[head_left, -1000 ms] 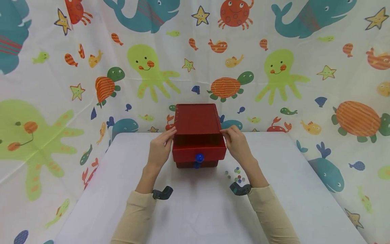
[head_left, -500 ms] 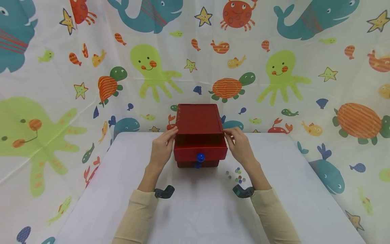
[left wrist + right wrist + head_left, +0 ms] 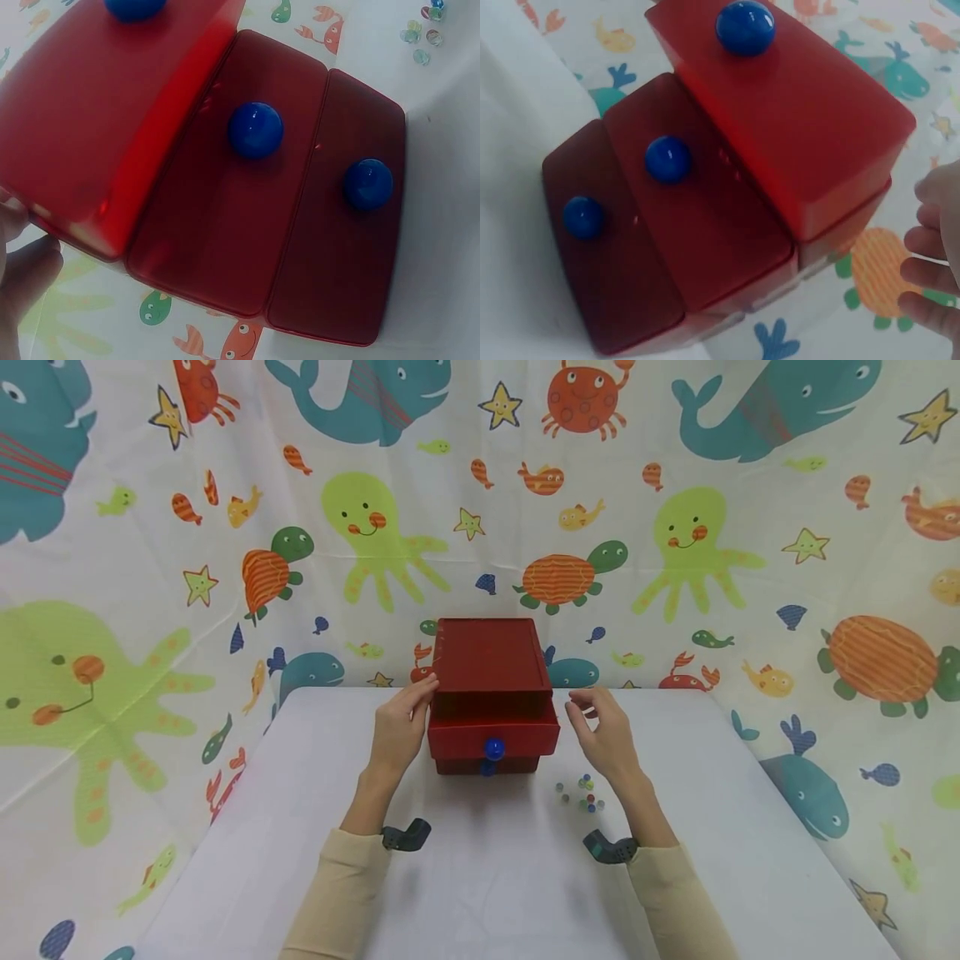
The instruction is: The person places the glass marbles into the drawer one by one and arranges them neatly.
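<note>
A small red cabinet (image 3: 491, 653) with three stacked drawers stands at the middle of the table, each drawer with a round blue knob (image 3: 255, 130). Its top drawer (image 3: 457, 743) is pulled out toward me; the dark gap above it shows in the head view. My left hand (image 3: 397, 731) rests against the cabinet's left side, fingers extended along its top corner. In the left wrist view, fingertips (image 3: 41, 259) show right by the drawer's corner. On the other side, my right hand (image 3: 609, 735) hovers apart from the cabinet, fingers loosely bent around nothing.
Several small glass marbles (image 3: 587, 783) lie scattered on the white table (image 3: 480, 877), in front and to the right of the cabinet. A curtain (image 3: 480, 560) printed with sea animals hangs right behind the table.
My right hand has come off the cabinet's right edge and moved a little to the right. The left hand stays at the left side; the top drawer looks the same.
</note>
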Motion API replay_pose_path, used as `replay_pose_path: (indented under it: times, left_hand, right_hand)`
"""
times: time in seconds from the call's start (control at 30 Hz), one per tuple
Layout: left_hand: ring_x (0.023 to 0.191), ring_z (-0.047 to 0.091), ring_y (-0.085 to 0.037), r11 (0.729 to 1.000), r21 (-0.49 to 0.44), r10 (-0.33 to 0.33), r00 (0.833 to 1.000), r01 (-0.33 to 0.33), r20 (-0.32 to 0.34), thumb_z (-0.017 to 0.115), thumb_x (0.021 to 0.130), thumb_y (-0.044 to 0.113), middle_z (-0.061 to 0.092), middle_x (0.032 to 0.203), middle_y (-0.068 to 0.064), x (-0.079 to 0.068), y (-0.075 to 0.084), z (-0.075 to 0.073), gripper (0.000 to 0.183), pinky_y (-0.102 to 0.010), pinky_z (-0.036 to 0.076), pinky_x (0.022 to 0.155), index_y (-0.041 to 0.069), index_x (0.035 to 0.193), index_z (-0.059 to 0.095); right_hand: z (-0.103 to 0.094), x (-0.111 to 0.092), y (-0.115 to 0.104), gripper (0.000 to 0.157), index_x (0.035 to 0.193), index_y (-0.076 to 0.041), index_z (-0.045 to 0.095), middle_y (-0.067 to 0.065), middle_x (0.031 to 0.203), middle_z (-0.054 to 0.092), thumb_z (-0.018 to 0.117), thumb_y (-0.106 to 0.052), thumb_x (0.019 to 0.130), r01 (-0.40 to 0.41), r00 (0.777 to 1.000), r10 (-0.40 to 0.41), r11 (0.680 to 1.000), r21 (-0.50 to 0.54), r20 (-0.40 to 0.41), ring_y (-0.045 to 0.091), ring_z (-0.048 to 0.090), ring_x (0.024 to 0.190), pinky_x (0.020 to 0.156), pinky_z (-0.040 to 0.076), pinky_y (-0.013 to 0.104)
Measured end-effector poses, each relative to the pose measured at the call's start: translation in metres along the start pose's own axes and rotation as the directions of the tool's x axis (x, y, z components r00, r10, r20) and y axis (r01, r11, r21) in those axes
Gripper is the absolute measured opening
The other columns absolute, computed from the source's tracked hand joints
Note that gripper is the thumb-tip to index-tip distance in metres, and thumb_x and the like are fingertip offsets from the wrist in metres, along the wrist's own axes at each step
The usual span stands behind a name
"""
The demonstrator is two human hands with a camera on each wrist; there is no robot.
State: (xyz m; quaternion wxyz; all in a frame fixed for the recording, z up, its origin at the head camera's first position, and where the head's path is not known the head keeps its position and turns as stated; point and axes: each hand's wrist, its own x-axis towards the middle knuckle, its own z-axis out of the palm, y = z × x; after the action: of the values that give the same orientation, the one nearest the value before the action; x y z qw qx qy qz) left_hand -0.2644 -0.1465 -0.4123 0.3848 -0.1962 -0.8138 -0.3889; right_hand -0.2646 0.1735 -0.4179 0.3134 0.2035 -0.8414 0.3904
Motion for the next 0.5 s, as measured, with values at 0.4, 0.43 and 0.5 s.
replay_pose_path:
  times: [0.4,0.43,0.5]
  left_hand:
    - [0.117,0.069,-0.028,1.000,0.020,-0.013,1.000,0.013,0.010,0.064,0.096,0.003,0.072,0.125,-0.012,-0.001,-0.001,0.003,0.026,-0.041,0.056,0.099,0.002,0.121,0.071]
    - [0.117,0.069,-0.027,1.000,0.021,-0.014,1.000,0.013,0.009,0.064,0.096,0.003,0.072,0.125,-0.012,-0.001,-0.001,0.003,0.026,-0.040,0.056,0.099,0.003,0.121,0.071]
    - [0.117,0.069,-0.028,1.000,0.020,-0.012,1.000,0.012,0.000,0.064,0.096,0.003,0.072,0.125,-0.012,-0.001,-0.001,0.004,0.026,-0.041,0.057,0.099,0.003,0.121,0.072]
  right_hand:
    - [-0.009,-0.028,0.018,0.022,0.117,-0.003,0.065,0.012,0.108,0.068,0.066,-0.013,0.097,-0.108,0.994,0.108,0.993,-0.038,-0.007,0.023,0.065,0.098,0.082,0.061,0.048]
    - [-0.010,-0.029,0.020,0.023,0.117,-0.003,0.065,0.012,0.108,0.068,0.066,-0.013,0.097,-0.114,0.994,0.113,0.993,-0.038,-0.007,0.023,0.065,0.098,0.082,0.061,0.048]
    - [-0.011,-0.033,0.023,0.023,0.117,-0.003,0.065,0.012,0.107,0.067,0.065,-0.014,0.097,-0.126,0.992,0.126,0.991,-0.045,-0.004,0.023,0.065,0.098,0.081,0.060,0.045]
